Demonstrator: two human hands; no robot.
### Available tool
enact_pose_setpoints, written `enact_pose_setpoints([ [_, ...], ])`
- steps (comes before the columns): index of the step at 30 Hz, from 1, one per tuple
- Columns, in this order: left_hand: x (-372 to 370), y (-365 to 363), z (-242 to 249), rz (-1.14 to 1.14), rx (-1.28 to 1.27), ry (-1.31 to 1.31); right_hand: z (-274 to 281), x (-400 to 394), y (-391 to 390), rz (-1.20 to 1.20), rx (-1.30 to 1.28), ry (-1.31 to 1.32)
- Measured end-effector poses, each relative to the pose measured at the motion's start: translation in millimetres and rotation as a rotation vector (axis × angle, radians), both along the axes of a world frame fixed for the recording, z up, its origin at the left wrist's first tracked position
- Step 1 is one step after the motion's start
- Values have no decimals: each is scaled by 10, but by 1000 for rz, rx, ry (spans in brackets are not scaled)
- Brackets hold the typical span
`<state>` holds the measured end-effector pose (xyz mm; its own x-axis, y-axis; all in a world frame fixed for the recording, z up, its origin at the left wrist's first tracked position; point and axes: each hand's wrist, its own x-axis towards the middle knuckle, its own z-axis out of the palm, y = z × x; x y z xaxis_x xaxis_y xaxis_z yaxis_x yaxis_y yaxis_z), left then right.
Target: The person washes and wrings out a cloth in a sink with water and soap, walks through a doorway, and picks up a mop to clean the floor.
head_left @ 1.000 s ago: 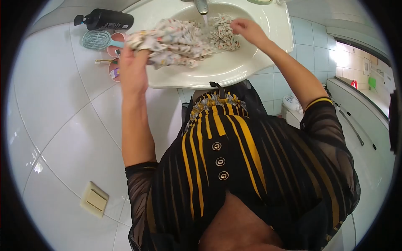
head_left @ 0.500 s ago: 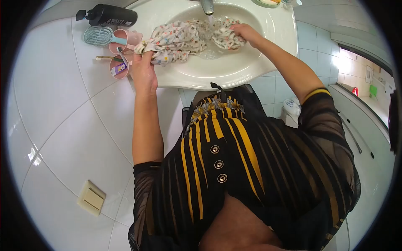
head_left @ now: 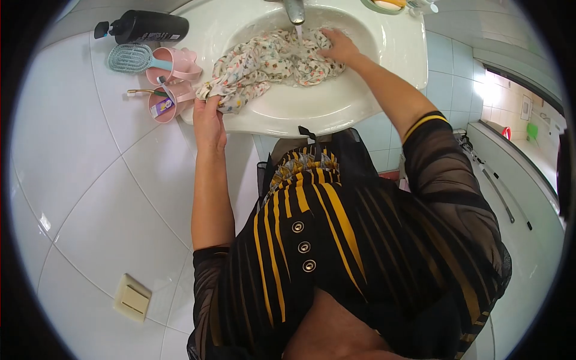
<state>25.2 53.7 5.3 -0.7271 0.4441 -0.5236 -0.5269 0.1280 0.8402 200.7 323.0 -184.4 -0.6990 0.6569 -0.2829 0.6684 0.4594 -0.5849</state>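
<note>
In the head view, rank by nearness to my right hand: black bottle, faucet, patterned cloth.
From the right hand:
1. Patterned cloth, in the basin, touching the hand.
2. Faucet, at the basin's back.
3. Black bottle, far to the left.

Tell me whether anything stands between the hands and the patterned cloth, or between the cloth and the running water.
Nothing visible does: the left hand grips one end of the cloth, the right hand touches the other, and the water falls straight onto it.
</note>
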Motion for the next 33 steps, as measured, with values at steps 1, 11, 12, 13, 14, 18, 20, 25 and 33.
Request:
enact_pose_setpoints([
  [1,13,3,3,-13,5,2,31,-46,-97,146,226,-106],
  [11,170,95,-9,-131,32,-4,1138,374,-183,-182,-914,365],
  [12,208,140,41,-205,24,34,1415,387,-193,-206,-1171,540],
  [13,230,180,29,-290,54,104,1618,393,-191,-229,-1432,717],
  [14,237,221,18,-295,60,111,1788,373,-218,-226,-1425,725],
  [18,297,376,54,-646,84,75,2196,257,-287,-106,-1549,814],
  [20,317,462,108,-831,110,224,2347,235,-311,22,-1553,817],
  [25,389,597,-57,-1134,-27,249,2430,100,-619,282,-1480,598],
  [33,368,458,-260,-1039,-11,403,2284,453,-342,-139,-1187,713],
])
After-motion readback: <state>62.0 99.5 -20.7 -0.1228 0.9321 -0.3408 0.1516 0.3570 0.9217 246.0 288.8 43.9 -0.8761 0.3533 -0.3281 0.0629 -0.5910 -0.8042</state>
